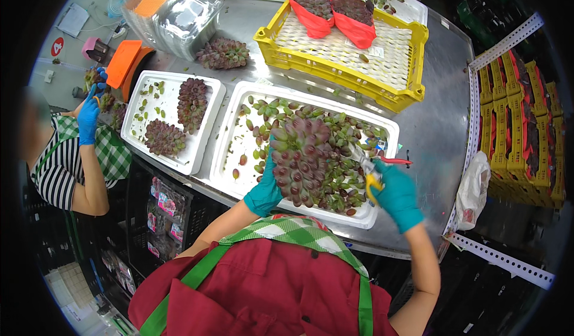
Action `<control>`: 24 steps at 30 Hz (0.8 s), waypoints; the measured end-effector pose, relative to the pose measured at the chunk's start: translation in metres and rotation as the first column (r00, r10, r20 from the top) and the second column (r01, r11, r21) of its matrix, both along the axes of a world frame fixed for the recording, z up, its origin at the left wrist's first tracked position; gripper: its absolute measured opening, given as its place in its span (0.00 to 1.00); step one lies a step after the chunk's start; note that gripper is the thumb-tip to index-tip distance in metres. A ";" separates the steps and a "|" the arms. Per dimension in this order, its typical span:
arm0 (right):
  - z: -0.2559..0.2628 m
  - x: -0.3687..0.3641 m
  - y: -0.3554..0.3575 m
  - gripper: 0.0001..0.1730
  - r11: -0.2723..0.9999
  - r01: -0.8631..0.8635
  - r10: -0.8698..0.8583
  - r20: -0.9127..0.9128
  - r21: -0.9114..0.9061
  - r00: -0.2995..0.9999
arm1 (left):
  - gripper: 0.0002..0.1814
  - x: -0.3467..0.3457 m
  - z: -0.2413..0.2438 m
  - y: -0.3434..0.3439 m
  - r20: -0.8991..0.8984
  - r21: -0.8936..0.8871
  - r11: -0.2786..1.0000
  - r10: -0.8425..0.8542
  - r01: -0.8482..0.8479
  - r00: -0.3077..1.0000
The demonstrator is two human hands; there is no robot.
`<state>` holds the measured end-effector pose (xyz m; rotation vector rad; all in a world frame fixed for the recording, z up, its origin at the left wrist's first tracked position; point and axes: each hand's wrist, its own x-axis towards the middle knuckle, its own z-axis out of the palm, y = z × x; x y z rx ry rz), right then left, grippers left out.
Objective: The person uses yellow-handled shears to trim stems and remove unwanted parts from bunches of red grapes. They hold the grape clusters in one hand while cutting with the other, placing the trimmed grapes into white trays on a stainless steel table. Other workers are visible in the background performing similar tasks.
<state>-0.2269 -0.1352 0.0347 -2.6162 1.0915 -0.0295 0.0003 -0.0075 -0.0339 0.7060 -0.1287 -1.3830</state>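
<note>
My left hand (pixel 267 185), in a teal glove, is shut on a large cluster of purple-green succulent rosettes (pixel 300 161), its fingers partly hidden behind the plant. The cluster is held over a white foam tray (pixel 219 156) that holds loose succulent leaves and a heap of green cuttings (pixel 343 174). My right hand (pixel 397 194), gloved alike, grips pruning snips (pixel 371 174) with yellow on the handle. The metal blades point left toward the cluster's right side. Another tool's red handle (pixel 394 161) shows just beyond my right hand.
A second white tray (pixel 197 149) with succulents stands left, near a co-worker's blue-gloved hand (pixel 88 116). Beyond are a yellow crate (pixel 336 71) with red-wrapped succulents, clear plastic boxes (pixel 179 22) and an orange scale (pixel 123 64). A perforated metal post (pixel 473 111) edges the steel table (pixel 441 156) on the right.
</note>
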 end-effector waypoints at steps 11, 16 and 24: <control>-0.003 0.014 0.051 0.24 0.921 0.204 -0.227 0.031 0.332 0.973 | 0.34 0.024 0.039 0.014 -0.068 -0.135 0.988 0.062 -0.070 0.996; 0.004 0.066 0.078 0.30 0.638 -0.085 -0.601 0.564 0.765 0.566 | 0.34 0.024 0.045 0.025 -0.085 -0.162 0.985 0.045 -0.058 0.995; 0.016 0.127 0.116 0.40 0.645 -0.164 -0.606 0.631 0.746 0.485 | 0.32 0.028 0.055 0.042 -0.124 -0.089 0.996 -0.006 -0.005 0.992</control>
